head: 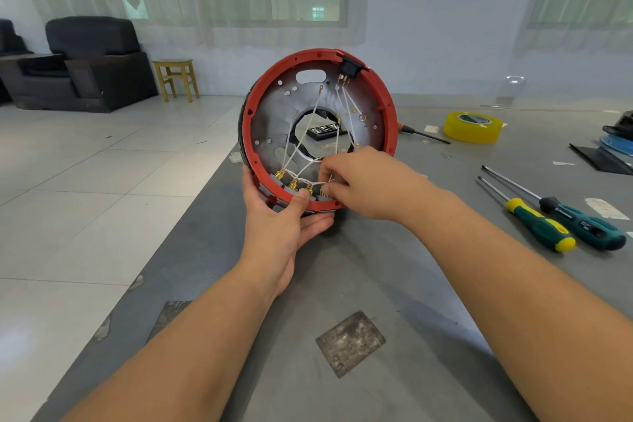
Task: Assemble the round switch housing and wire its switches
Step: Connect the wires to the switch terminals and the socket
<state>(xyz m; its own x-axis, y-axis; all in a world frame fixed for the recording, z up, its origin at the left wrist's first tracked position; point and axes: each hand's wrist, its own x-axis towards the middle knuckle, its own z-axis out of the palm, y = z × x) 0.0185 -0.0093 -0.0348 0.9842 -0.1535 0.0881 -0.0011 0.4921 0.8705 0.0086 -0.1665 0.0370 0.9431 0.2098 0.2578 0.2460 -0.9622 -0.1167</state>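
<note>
The left hand (274,216) cups the housing (318,127) upright, thumb on the rim. The right hand (363,181) pinches a wire (330,178) closed at the switches (294,186); push the connector straight, I'd say, bracing underneath.

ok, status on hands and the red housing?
Left hand grips round red switch housing at bottom rim, held upright. Right hand pinches thin white wire at lower switches. Nothing in the way.
</note>
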